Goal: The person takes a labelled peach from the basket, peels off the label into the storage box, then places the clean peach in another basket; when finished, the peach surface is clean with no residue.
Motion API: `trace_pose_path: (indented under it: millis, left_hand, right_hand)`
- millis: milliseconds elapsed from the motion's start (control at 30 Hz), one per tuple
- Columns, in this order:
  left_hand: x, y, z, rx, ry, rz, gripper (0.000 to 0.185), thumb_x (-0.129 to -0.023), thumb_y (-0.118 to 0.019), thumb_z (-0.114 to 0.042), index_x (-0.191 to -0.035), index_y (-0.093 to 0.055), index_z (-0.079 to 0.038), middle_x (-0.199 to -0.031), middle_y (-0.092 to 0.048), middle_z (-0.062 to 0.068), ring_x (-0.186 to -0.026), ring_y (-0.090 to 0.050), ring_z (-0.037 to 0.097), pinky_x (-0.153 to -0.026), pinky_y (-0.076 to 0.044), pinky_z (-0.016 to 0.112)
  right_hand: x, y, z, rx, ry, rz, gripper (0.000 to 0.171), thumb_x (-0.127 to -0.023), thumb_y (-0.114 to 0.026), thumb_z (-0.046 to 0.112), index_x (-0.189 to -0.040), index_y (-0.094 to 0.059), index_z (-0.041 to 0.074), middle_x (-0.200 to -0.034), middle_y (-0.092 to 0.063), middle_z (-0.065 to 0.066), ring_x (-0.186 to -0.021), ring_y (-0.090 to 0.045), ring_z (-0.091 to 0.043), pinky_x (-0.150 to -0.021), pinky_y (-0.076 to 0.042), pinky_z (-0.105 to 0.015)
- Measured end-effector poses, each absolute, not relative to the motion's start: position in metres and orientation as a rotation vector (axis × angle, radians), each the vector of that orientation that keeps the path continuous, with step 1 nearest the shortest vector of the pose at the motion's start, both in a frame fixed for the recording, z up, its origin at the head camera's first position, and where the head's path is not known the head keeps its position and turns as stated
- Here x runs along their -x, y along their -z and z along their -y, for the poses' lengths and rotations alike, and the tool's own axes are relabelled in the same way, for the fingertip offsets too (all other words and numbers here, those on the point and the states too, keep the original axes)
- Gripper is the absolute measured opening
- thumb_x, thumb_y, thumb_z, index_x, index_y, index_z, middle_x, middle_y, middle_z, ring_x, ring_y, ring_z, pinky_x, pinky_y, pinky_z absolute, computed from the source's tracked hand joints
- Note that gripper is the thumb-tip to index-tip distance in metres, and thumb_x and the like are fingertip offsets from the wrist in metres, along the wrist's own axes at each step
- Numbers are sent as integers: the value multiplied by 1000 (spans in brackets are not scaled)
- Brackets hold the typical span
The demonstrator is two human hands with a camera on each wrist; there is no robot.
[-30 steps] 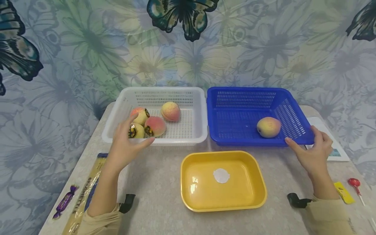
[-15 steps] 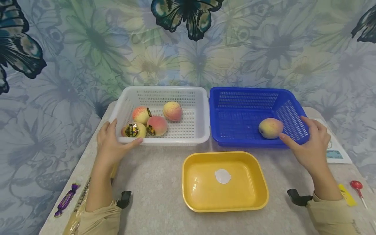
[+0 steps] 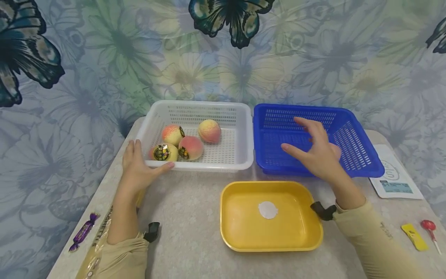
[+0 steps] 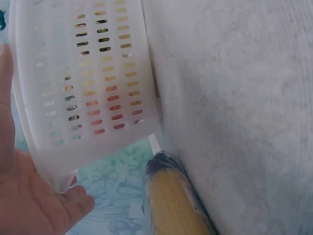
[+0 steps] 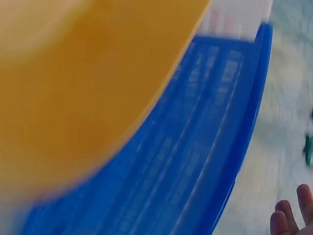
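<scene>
A white basket [image 3: 209, 166] holds several peaches [image 3: 190, 147], two of them with dark stickers. My left hand [image 3: 139, 170] rests against its front-left corner, fingers straight up the side wall and thumb along the front rim. In the left wrist view the palm [image 4: 29, 196] lies on that corner of the white basket [image 4: 83, 88]. Fingers spread, my right hand [image 3: 315, 153] hovers over the blue basket [image 3: 359, 170] and hides most of the single peach [image 3: 337, 150] inside. I cannot tell whether it touches the peach. The right wrist view is blurred: blue basket [image 5: 215, 147], fingertips [image 5: 288, 215].
An empty yellow tray [image 3: 244, 217] with a white sticker sits in front of the baskets. A spaghetti packet [image 3: 101, 240] and a purple candy [image 3: 83, 231] lie at the left. A white card [image 3: 395, 178], a red lollipop [image 3: 428, 226] and a yellow strip [image 3: 412, 236] lie at the right.
My right hand left the blue basket's front-right corner and moved left over its inside, covering the peach. My left hand came down from above the peaches to the white basket's corner.
</scene>
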State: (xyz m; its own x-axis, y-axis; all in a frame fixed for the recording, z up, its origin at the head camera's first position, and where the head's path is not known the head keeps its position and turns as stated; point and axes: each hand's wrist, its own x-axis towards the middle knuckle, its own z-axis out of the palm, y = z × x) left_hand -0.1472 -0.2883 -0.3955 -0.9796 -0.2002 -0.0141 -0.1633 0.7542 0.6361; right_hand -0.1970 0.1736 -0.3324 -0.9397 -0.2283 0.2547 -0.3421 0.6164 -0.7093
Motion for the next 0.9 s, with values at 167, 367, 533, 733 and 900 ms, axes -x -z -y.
trace_pose_path:
  millis: [167,367,533,733,900]
  left_hand:
    - [149,398,289,-308,1025,2881,135,-73,-78,-63,-158,9,-5,-165,15,20,-151,10,46,-112,-14,76]
    - [149,401,289,-294,1023,2874,135,-72,-79,-64,-159,8,-5,-165,14,20,-152,9,46,-113,-14,74]
    - [148,401,289,-296,1034,2874,136,-72,-78,-66,-159,8,-6,-165,16,18,-152,11,45,-112,-14,75]
    - [148,399,290,-295,1034,2872,136,-72,-78,-66,-159,8,-7,-166,16,17,-152,11,45,-112,-15,76]
    - [147,399,292,-299,1032,2870,135,-72,-77,-66,-159,8,-7,-166,15,17,-152,10,45,-112,-15,76]
  right_hand:
    - [214,337,-116,-727,-1325,2706,71,-88,-76,28,-149,-42,16,-146,-40,-11,-129,-40,-31,-103,-38,-53]
    - [223,349,-51,-932,-1360,2786,70,-89,-75,29,-148,-42,13,-145,-43,-11,-127,-44,-30,-108,-41,-49]
    - [229,360,-11,-1020,-1355,2856,70,-89,-75,32,-149,-42,17,-147,-41,-9,-128,-45,-27,-110,-41,-47]
    - [239,371,22,-1085,-1362,2894,70,-89,-76,26,-148,-42,12,-147,-37,-11,-137,-46,-29,-116,-38,-43]
    - [247,378,42,-1071,-1328,2973,69,-90,-74,24,-150,-40,14,-153,-35,-10,-137,-44,-30,-113,-40,-45]
